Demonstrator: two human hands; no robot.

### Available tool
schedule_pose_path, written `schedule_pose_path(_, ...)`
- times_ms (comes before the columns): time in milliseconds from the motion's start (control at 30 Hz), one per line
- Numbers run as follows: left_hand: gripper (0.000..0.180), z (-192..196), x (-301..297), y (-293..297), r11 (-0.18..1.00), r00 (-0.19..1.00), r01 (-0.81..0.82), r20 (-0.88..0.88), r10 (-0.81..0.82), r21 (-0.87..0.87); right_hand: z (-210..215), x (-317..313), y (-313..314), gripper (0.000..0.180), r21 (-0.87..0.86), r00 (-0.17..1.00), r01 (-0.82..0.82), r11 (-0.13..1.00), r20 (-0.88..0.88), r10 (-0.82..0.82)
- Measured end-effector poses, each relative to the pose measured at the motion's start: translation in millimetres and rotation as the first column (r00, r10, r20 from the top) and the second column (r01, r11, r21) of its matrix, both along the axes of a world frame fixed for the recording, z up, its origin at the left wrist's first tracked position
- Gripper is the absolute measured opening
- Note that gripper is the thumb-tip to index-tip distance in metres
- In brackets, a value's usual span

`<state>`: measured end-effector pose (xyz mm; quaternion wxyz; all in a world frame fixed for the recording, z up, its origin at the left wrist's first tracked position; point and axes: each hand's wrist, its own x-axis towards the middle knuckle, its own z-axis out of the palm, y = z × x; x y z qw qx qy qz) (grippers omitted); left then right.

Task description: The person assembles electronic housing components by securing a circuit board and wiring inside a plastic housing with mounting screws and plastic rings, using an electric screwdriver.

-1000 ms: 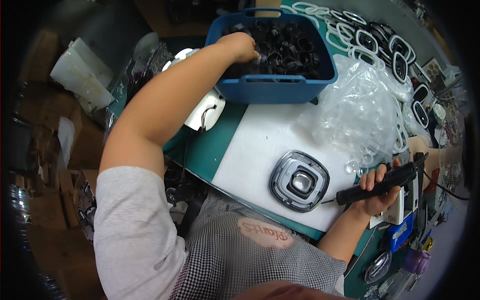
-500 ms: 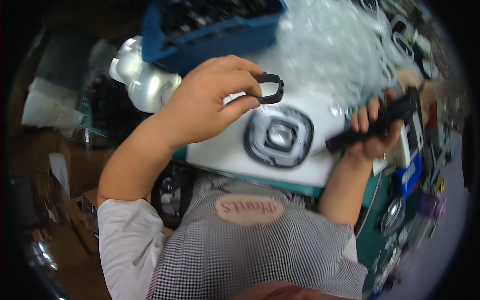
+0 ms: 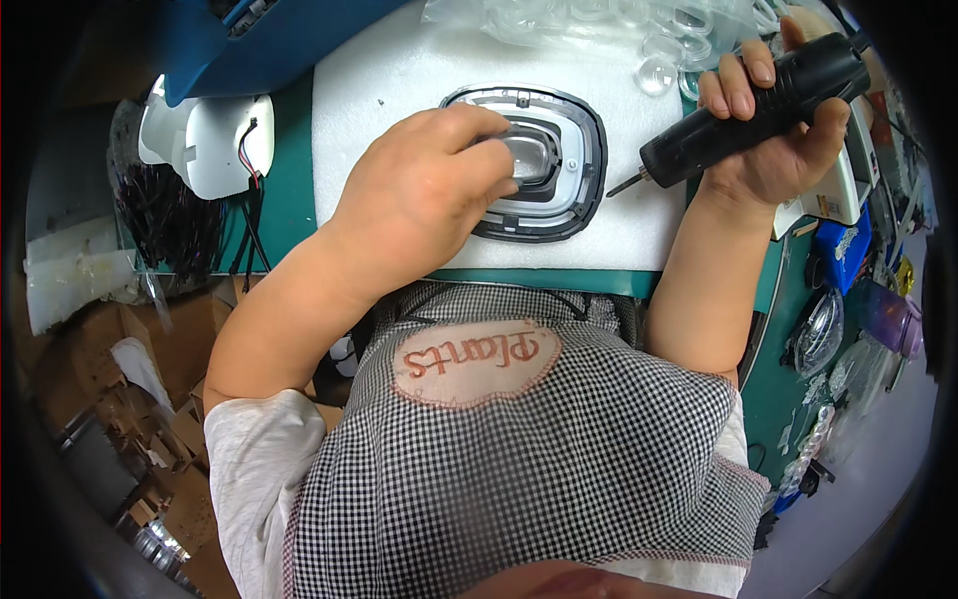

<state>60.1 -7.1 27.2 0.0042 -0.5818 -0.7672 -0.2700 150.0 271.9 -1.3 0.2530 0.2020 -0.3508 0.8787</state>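
My left hand (image 3: 424, 185) reaches over a rounded, black-rimmed part (image 3: 577, 190) with a pale inner plate and a grey window at its centre. Its fingers are closed on a small black ring-shaped frame (image 3: 554, 152), which sits around that window; my fingertips hide its left side. In my right hand (image 3: 763, 170) is a black electric screwdriver (image 3: 733, 125), its bit slanting down to the left. The bit's tip hovers just right of the rimmed part, apart from it.
White foam sheet (image 3: 344, 110) lies under the part on a green table (image 3: 289, 225). At the back left stands a blue bin (image 3: 269, 50). White shells (image 3: 225, 145) and black cables (image 3: 165, 210) lie on the left. Clear plastic bags (image 3: 589, 25) with rings are at the back.
My left hand has lowered the black ring frame from the air onto the middle of the part. The screwdriver has stayed in my right hand. The view has shifted.
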Motion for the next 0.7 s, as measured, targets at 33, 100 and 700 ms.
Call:
schedule_pose_path(33,0.016,0,1,1,1.000,1.000,0.007,0.005,-0.007,-0.002,1,2,1,0.072,-0.002,1.000,0.007,1.000,0.005,-0.007)
schedule_pose_path(100,0.016,2,2,3,0.999,1.000,-0.007,0.007,0.008,-0.043,3,4,2,0.074,0.011,1.000,0.015,1.000,0.022,-0.016)
schedule_pose_path(700,0.053,3,-19,2,0.990,0.999,0.012,0.036,-0.007,-0.141,4,3,5,0.080,0.004,0.996,-0.086,0.996,-0.004,0.086)
